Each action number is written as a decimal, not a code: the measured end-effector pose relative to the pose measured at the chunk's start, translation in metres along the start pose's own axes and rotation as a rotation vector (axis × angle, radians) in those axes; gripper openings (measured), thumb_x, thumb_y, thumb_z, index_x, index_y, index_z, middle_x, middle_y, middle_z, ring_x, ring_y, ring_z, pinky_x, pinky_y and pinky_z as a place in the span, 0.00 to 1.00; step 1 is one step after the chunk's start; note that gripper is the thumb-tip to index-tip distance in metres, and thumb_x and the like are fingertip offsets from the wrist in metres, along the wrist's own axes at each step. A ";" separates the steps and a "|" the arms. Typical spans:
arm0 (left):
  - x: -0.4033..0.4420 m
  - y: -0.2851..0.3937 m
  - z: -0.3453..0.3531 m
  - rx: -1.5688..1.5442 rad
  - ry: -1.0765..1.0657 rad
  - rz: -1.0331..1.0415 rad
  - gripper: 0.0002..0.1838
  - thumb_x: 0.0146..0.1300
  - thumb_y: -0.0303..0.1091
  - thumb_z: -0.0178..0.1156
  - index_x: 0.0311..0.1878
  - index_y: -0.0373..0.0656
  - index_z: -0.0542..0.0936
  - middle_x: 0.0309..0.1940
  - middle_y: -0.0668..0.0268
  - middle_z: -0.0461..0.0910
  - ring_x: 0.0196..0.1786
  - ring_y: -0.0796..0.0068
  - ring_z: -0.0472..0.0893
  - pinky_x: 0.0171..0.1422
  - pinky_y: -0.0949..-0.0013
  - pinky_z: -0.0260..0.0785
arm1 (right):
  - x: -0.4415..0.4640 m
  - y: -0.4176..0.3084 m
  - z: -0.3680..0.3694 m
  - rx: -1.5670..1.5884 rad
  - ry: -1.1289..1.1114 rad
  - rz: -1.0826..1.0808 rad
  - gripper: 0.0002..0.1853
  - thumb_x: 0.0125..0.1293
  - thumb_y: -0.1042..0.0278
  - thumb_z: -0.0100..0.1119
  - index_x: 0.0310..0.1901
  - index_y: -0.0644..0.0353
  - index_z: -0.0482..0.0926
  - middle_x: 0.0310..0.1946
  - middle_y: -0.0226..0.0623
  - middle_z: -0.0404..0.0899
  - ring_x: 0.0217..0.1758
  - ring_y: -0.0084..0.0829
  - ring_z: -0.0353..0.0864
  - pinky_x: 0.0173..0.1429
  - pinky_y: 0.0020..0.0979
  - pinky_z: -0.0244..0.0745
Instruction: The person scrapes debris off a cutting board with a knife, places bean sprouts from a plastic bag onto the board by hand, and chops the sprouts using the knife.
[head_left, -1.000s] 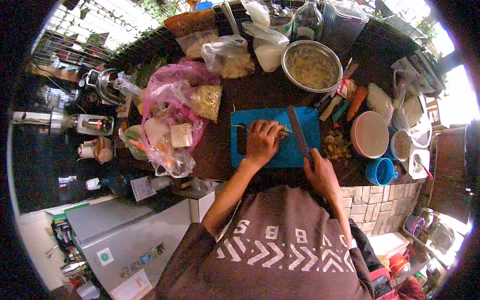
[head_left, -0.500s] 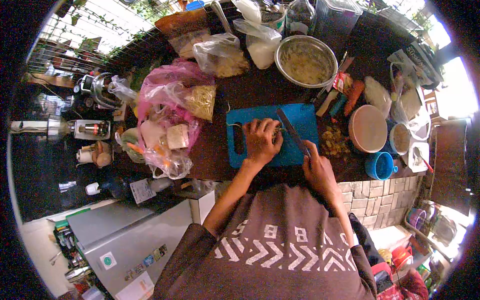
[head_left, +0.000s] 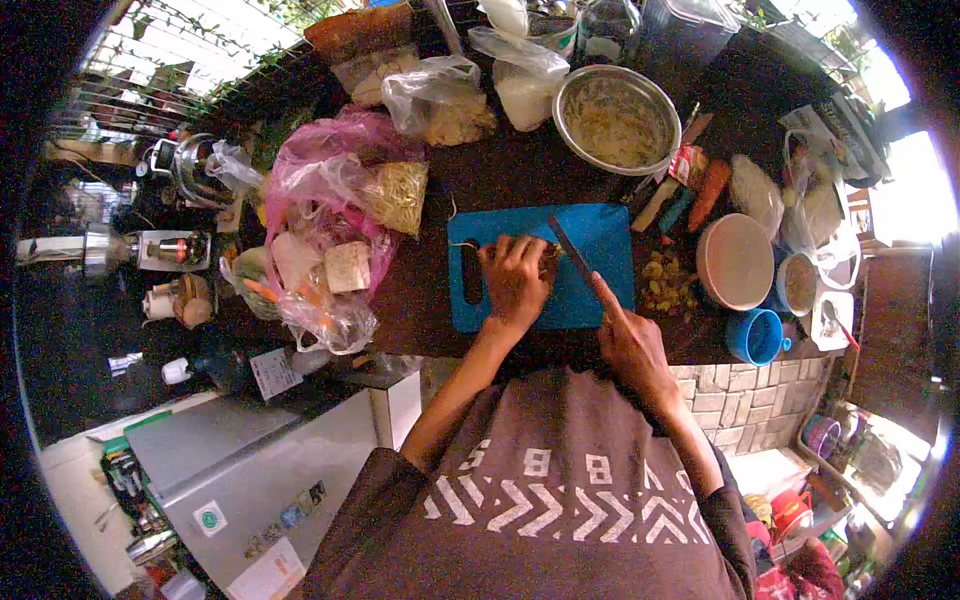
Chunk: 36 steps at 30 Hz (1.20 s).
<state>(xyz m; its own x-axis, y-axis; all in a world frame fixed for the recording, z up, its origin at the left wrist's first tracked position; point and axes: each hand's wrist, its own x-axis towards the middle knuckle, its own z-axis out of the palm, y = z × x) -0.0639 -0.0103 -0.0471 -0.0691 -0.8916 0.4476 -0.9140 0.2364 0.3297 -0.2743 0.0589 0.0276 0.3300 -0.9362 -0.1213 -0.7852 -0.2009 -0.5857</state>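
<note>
A blue cutting board (head_left: 595,300) with a handle slot lies on the dark table in front of me. My left hand (head_left: 517,275) presses down on it, fingers curled over a small bunch of pale, greenish-yellow stringy vegetable (head_left: 551,256), mostly hidden under the palm. My right hand (head_left: 632,345) grips a knife (head_left: 572,247), index finger stretched along its spine. The blade slants up and left over the board, just right of the left fingertips. Thin white strands lie by the board's left edge.
A metal bowl of batter (head_left: 616,120) stands behind the board. To the right are chopped yellowish pieces (head_left: 668,282), a pink-lidded tub (head_left: 735,262), a blue cup (head_left: 754,336) and a carrot (head_left: 709,194). Left lies a pink plastic bag (head_left: 340,150) with tofu (head_left: 347,267).
The knife has shifted slightly left with my right hand, its blade still close to the left fingertips. My left hand stays on the vegetable. The whole view has shifted a little.
</note>
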 end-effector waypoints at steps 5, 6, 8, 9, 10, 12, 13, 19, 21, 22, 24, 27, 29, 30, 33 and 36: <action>-0.003 0.000 -0.002 -0.026 -0.018 -0.009 0.11 0.59 0.38 0.72 0.44 0.50 0.86 0.46 0.70 0.87 0.54 0.59 0.80 0.64 0.46 0.66 | 0.001 -0.001 0.001 -0.053 -0.056 0.005 0.42 0.69 0.71 0.57 0.85 0.51 0.56 0.31 0.51 0.87 0.28 0.52 0.86 0.34 0.53 0.82; -0.003 0.000 -0.002 -0.027 -0.022 -0.012 0.11 0.59 0.38 0.72 0.44 0.50 0.86 0.46 0.70 0.87 0.54 0.59 0.80 0.64 0.46 0.66 | 0.001 0.000 0.002 -0.053 -0.060 0.007 0.42 0.69 0.71 0.57 0.85 0.51 0.56 0.31 0.51 0.87 0.28 0.52 0.86 0.34 0.53 0.82; -0.003 0.002 -0.003 -0.027 -0.054 -0.036 0.13 0.57 0.37 0.74 0.46 0.51 0.86 0.47 0.71 0.88 0.55 0.60 0.80 0.65 0.46 0.65 | 0.001 0.002 0.002 -0.065 -0.061 -0.004 0.42 0.69 0.71 0.58 0.85 0.48 0.56 0.31 0.50 0.87 0.27 0.52 0.86 0.34 0.54 0.82; -0.004 0.002 -0.003 -0.027 -0.057 -0.037 0.13 0.57 0.37 0.74 0.46 0.51 0.86 0.47 0.71 0.88 0.55 0.60 0.80 0.65 0.46 0.65 | 0.001 0.006 0.006 -0.064 -0.063 -0.002 0.42 0.69 0.71 0.58 0.85 0.48 0.56 0.31 0.50 0.87 0.27 0.52 0.86 0.34 0.54 0.82; -0.003 0.002 -0.003 -0.040 -0.053 -0.040 0.14 0.56 0.37 0.74 0.46 0.50 0.86 0.47 0.71 0.88 0.55 0.60 0.80 0.65 0.45 0.65 | 0.000 0.012 0.012 -0.058 -0.042 -0.026 0.43 0.69 0.70 0.58 0.85 0.47 0.56 0.30 0.50 0.87 0.27 0.52 0.86 0.34 0.54 0.82; -0.003 0.001 0.000 -0.056 -0.053 -0.039 0.14 0.56 0.37 0.74 0.46 0.50 0.86 0.47 0.71 0.88 0.55 0.60 0.80 0.66 0.45 0.65 | -0.001 0.016 0.016 -0.052 -0.020 -0.044 0.43 0.69 0.70 0.58 0.85 0.45 0.56 0.30 0.51 0.87 0.26 0.53 0.86 0.34 0.55 0.82; -0.003 0.001 0.001 -0.060 -0.047 -0.042 0.14 0.56 0.36 0.74 0.45 0.50 0.86 0.47 0.71 0.88 0.56 0.60 0.80 0.66 0.44 0.65 | -0.001 0.016 0.016 -0.088 -0.045 -0.049 0.43 0.68 0.73 0.59 0.85 0.46 0.57 0.30 0.50 0.86 0.26 0.52 0.85 0.33 0.54 0.81; -0.004 -0.002 0.000 -0.060 -0.062 -0.029 0.13 0.56 0.37 0.74 0.44 0.50 0.85 0.47 0.70 0.88 0.55 0.60 0.80 0.66 0.44 0.64 | 0.005 0.014 0.022 -0.220 -0.092 -0.077 0.43 0.66 0.75 0.59 0.84 0.47 0.60 0.30 0.47 0.86 0.25 0.50 0.85 0.31 0.52 0.80; -0.005 -0.003 0.001 -0.063 -0.068 -0.023 0.13 0.57 0.37 0.73 0.45 0.50 0.85 0.46 0.70 0.88 0.55 0.60 0.80 0.66 0.44 0.64 | 0.010 0.016 0.029 -0.266 -0.080 -0.095 0.43 0.67 0.74 0.59 0.84 0.47 0.60 0.30 0.46 0.86 0.26 0.50 0.85 0.31 0.52 0.80; -0.005 -0.003 0.002 -0.028 -0.061 -0.010 0.14 0.57 0.37 0.73 0.46 0.50 0.85 0.46 0.69 0.88 0.55 0.60 0.80 0.66 0.44 0.64 | 0.014 0.016 0.031 -0.275 -0.064 -0.101 0.43 0.67 0.74 0.59 0.84 0.47 0.60 0.30 0.46 0.87 0.25 0.50 0.85 0.30 0.52 0.79; -0.004 -0.003 0.000 0.009 -0.052 0.003 0.15 0.57 0.37 0.73 0.47 0.50 0.84 0.46 0.69 0.87 0.55 0.59 0.80 0.66 0.44 0.64 | 0.016 0.015 0.031 -0.285 -0.047 -0.109 0.42 0.67 0.74 0.58 0.84 0.46 0.60 0.29 0.45 0.87 0.25 0.50 0.86 0.30 0.52 0.79; -0.003 -0.002 -0.005 0.034 -0.110 0.026 0.18 0.56 0.37 0.73 0.51 0.50 0.83 0.48 0.67 0.86 0.56 0.58 0.79 0.66 0.43 0.64 | 0.015 0.010 0.021 -0.272 -0.023 -0.122 0.42 0.67 0.74 0.59 0.84 0.46 0.60 0.30 0.45 0.87 0.25 0.50 0.86 0.31 0.52 0.79; -0.003 -0.002 -0.006 0.058 -0.108 0.019 0.21 0.56 0.37 0.73 0.54 0.51 0.82 0.51 0.65 0.84 0.58 0.56 0.78 0.66 0.43 0.63 | 0.005 0.008 0.008 -0.258 -0.081 -0.112 0.41 0.67 0.73 0.59 0.83 0.47 0.61 0.30 0.47 0.87 0.26 0.51 0.86 0.32 0.52 0.79; -0.003 -0.004 -0.005 0.060 -0.101 0.021 0.21 0.56 0.37 0.73 0.54 0.51 0.82 0.51 0.65 0.84 0.58 0.56 0.78 0.66 0.43 0.63 | 0.002 0.009 0.002 -0.259 -0.075 -0.116 0.41 0.67 0.73 0.59 0.83 0.47 0.61 0.30 0.47 0.87 0.26 0.51 0.86 0.32 0.52 0.79; -0.004 -0.005 -0.002 0.006 -0.115 0.019 0.23 0.55 0.36 0.73 0.55 0.51 0.81 0.52 0.64 0.83 0.58 0.54 0.77 0.66 0.42 0.63 | -0.005 0.003 -0.019 -0.202 -0.115 -0.053 0.40 0.68 0.73 0.58 0.82 0.47 0.61 0.27 0.50 0.85 0.27 0.54 0.85 0.34 0.55 0.78; 0.000 -0.001 -0.004 -0.032 -0.114 -0.006 0.22 0.56 0.38 0.72 0.54 0.49 0.80 0.51 0.64 0.82 0.58 0.53 0.77 0.65 0.41 0.62 | -0.002 -0.004 -0.034 -0.085 -0.103 -0.003 0.39 0.69 0.74 0.58 0.81 0.47 0.62 0.24 0.52 0.83 0.27 0.56 0.84 0.34 0.57 0.76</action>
<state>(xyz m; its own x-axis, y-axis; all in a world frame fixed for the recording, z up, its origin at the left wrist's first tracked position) -0.0611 -0.0089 -0.0439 -0.1101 -0.9308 0.3486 -0.9015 0.2413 0.3594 -0.2899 0.0518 0.0578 0.3813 -0.9016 -0.2040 -0.8243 -0.2318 -0.5165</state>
